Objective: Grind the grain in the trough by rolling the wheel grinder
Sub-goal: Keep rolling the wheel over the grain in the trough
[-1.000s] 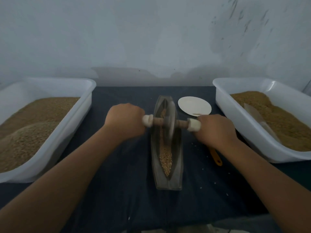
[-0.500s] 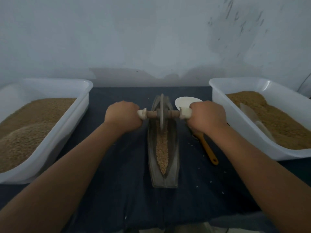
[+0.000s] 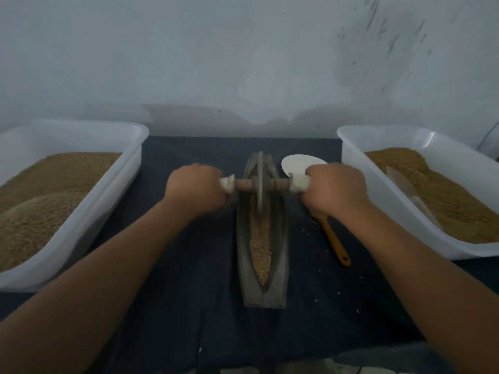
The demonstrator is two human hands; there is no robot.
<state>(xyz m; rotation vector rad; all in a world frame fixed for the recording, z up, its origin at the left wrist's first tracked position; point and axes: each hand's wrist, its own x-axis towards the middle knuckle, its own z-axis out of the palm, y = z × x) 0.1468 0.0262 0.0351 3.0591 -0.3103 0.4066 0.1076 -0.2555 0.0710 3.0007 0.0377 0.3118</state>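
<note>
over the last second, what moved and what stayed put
Both hands, left and right, rolled the wheel away along the trough toward its far end, baring more grain. Grip unchanged; tubs, plate and spoon stayed.

The trough [image 3: 261,265] lies mid-surface [image 3: 189,306], grain [image 3: 261,247] in it, between two tubs (left [image 3: 89,211], right [image 3: 383,190]); plate [image 3: 297,164] behind and spoon [image 3: 334,241] just right of it

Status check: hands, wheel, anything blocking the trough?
Left hand and right hand shut on axle ends. Wheel upright at trough far end, grain piled nearer. Spoon lies beside trough, clear.
</note>
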